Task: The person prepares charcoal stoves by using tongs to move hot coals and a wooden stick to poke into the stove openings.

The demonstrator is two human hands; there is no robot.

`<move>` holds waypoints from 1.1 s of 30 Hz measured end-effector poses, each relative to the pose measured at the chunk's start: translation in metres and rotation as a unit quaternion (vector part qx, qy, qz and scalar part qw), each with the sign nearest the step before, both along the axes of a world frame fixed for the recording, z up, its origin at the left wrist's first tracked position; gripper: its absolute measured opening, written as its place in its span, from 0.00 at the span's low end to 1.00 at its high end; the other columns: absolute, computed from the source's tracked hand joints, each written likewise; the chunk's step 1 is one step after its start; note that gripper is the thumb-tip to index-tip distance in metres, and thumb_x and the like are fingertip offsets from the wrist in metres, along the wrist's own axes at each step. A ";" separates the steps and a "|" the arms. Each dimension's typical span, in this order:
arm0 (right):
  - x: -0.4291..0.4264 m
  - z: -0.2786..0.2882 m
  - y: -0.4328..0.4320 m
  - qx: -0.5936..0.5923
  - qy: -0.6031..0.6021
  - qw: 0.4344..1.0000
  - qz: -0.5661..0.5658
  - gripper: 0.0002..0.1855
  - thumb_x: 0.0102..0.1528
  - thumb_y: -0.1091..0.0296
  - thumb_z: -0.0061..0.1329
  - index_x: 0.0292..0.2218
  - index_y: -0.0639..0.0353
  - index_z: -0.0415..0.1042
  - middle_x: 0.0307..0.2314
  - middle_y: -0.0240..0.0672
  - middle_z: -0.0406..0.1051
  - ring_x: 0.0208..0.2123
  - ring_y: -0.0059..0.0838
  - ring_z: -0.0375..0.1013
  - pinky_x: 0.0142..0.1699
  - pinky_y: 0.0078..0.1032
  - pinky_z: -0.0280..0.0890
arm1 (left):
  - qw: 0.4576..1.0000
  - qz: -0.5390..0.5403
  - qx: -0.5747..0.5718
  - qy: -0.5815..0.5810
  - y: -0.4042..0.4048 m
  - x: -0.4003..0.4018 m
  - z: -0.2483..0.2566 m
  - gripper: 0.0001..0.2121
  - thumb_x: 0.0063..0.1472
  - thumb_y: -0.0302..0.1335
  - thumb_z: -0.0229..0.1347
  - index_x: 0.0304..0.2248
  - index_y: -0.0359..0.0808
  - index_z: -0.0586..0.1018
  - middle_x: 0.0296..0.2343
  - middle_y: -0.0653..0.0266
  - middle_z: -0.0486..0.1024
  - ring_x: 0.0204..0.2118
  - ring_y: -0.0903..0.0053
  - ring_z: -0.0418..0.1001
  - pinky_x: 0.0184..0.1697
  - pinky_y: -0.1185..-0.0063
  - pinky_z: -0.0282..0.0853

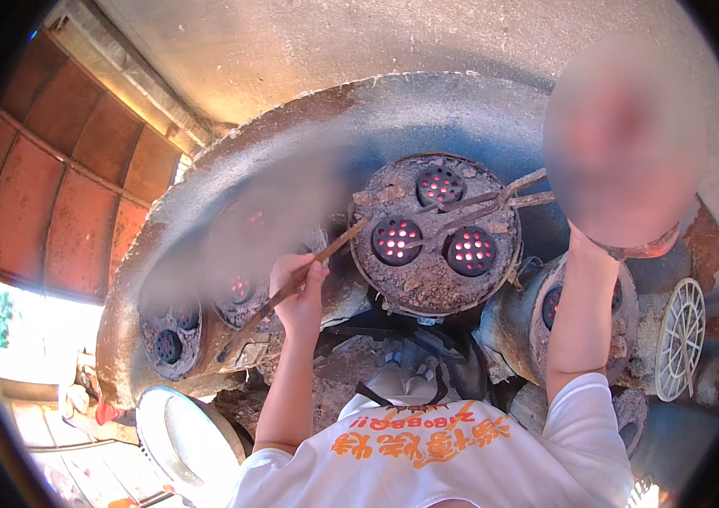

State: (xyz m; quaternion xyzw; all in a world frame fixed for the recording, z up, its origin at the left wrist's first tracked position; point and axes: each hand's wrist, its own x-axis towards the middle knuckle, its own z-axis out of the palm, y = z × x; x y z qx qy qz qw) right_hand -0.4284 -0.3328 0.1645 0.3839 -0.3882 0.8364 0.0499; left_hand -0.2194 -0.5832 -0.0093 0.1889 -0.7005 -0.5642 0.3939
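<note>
My left hand [299, 286] is closed around a thin brown rod [332, 246], whose upper end reaches the left rim of a round stove [426, 289]. Three black honeycomb coal briquettes sit in the stove: an upper one [440, 186], a left one [397, 240] and a right one [471, 251]. Their holes glow. Long metal tongs [502, 195] cross over the stove; one tip lies at the left briquette, the other by the upper one. Their handles run into a blurred patch. My right forearm [582, 305] goes up into that patch, which hides my right hand.
More round stoves with briquettes stand at left [169, 346] and right [540, 343]. A large curved metal hood [397, 101] arches behind them. A white basin [188, 432] stands lower left, and a round wire guard [680, 340] at right. Blur covers part of the left stoves.
</note>
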 end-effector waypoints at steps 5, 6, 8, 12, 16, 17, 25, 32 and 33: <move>0.012 -0.008 -0.024 0.049 -0.032 0.997 -0.057 0.47 0.51 0.29 0.25 0.47 0.70 0.63 0.22 0.27 0.54 0.25 0.22 0.55 0.40 0.26 0.54 | 0.997 0.034 -0.060 -0.020 0.006 0.045 0.004 0.05 0.53 0.16 0.54 0.30 0.30 0.72 0.26 0.62 0.70 0.26 0.78 0.73 0.32 0.82 0.68; 0.013 -0.007 -0.029 0.058 -0.021 0.997 -0.052 0.46 0.51 0.29 0.26 0.47 0.70 0.63 0.22 0.27 0.54 0.25 0.22 0.55 0.40 0.26 0.54 | 0.995 0.045 -0.083 -0.022 0.002 0.055 0.001 0.05 0.52 0.16 0.55 0.30 0.30 0.72 0.25 0.62 0.70 0.26 0.78 0.72 0.32 0.82 0.67; 0.021 -0.002 -0.041 0.092 -0.002 0.994 -0.055 0.46 0.51 0.29 0.27 0.48 0.70 0.62 0.22 0.27 0.54 0.26 0.22 0.55 0.40 0.25 0.53 | 0.993 0.065 -0.102 -0.007 -0.003 0.068 0.001 0.05 0.51 0.16 0.56 0.29 0.31 0.73 0.23 0.63 0.71 0.26 0.77 0.71 0.31 0.81 0.64; 0.036 0.003 -0.076 0.137 0.100 0.984 -0.062 0.40 0.53 0.35 0.31 0.47 0.69 0.63 0.23 0.28 0.58 0.27 0.21 0.57 0.37 0.22 0.54 | 0.996 0.078 -0.039 -0.006 -0.018 0.091 0.001 0.05 0.52 0.14 0.54 0.29 0.31 0.72 0.25 0.63 0.69 0.26 0.79 0.71 0.31 0.83 0.67; 0.047 -0.003 -0.101 0.133 0.129 0.979 -0.085 0.32 0.56 0.44 0.34 0.45 0.69 0.65 0.23 0.29 0.61 0.26 0.20 0.60 0.35 0.19 0.57 | 0.999 0.042 -0.031 0.014 -0.044 0.106 -0.002 0.06 0.51 0.14 0.54 0.29 0.30 0.72 0.26 0.62 0.69 0.27 0.78 0.71 0.31 0.83 0.69; 0.049 -0.008 -0.106 0.143 0.122 0.976 -0.107 0.32 0.56 0.44 0.35 0.45 0.69 0.65 0.23 0.29 0.61 0.26 0.19 0.60 0.34 0.19 0.57 | 0.998 0.039 -0.045 0.002 -0.052 0.108 -0.004 0.06 0.51 0.13 0.54 0.29 0.31 0.72 0.26 0.62 0.69 0.27 0.78 0.71 0.30 0.83 0.69; 0.036 -0.052 -0.158 0.279 0.066 0.955 -0.079 0.22 0.53 0.60 0.52 0.46 0.62 0.65 0.25 0.22 0.61 0.27 0.13 0.60 0.33 0.15 0.55 | 0.999 0.001 -0.029 -0.021 -0.093 0.110 -0.010 0.07 0.48 0.13 0.56 0.28 0.31 0.72 0.25 0.62 0.70 0.27 0.76 0.70 0.30 0.82 0.67; 0.029 -0.053 -0.160 0.256 0.046 0.965 -0.031 0.26 0.53 0.46 0.48 0.38 0.63 0.66 0.21 0.24 0.60 0.24 0.15 0.59 0.30 0.16 0.55 | 0.998 -0.052 -0.016 -0.042 -0.099 0.100 -0.013 0.06 0.50 0.13 0.55 0.29 0.30 0.72 0.28 0.62 0.69 0.28 0.79 0.71 0.31 0.84 0.71; 0.026 -0.053 -0.158 0.249 0.042 0.968 -0.011 0.25 0.53 0.45 0.48 0.36 0.63 0.65 0.20 0.24 0.60 0.23 0.15 0.58 0.29 0.16 0.54 | 0.997 -0.062 -0.009 -0.044 -0.096 0.098 -0.011 0.06 0.50 0.13 0.55 0.29 0.30 0.73 0.28 0.62 0.69 0.28 0.79 0.71 0.32 0.84 0.71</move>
